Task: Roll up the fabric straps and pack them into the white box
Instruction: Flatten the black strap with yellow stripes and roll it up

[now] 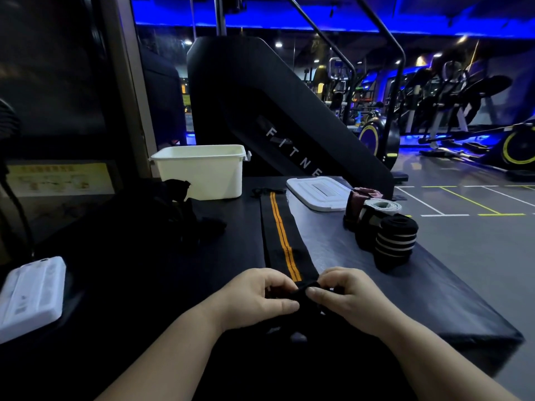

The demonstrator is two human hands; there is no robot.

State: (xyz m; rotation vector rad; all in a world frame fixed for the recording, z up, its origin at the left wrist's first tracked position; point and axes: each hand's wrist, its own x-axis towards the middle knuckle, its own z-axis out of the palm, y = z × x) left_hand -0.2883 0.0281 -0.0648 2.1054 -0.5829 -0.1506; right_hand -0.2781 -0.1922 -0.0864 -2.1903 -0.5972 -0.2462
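Bare forearms enter from the bottom edge, cropped there. Left hand (257, 299) and right hand (350, 296) meet at the near end of the strap (282, 235). Fingers of both are curled, thumbs and fingertips pinching the first tight fold of fabric between them. Number of turns rolled: cannot tell, black cloth in shadow under the palms.

Strap: flat woven band, black, two orange stripes down the middle, laid straight away from the hands along the table (390, 285). Its far end is a dark tangle, blurred. Table: dark, smooth, slight sheen, rounded padded edge at right; bare surface on both sides of the strap.

Right of strap, near the table edge: rolls (396, 241), cylinders on end, touching. One is black with pale bands, one white-topped, one maroon behind. Lid (318, 193): white plastic, flat, just beyond them. Box (202, 172): white plastic, open top, rounded corners, at the far end left of the strap, well apart from the hands. Its wall hides the contents.

Left of strap: dark heap (185, 209) of fabric, shape barely readable. White ribbed case (31, 293) at far left, cropped by the frame edge. Black machine (260, 105) stands behind the table.
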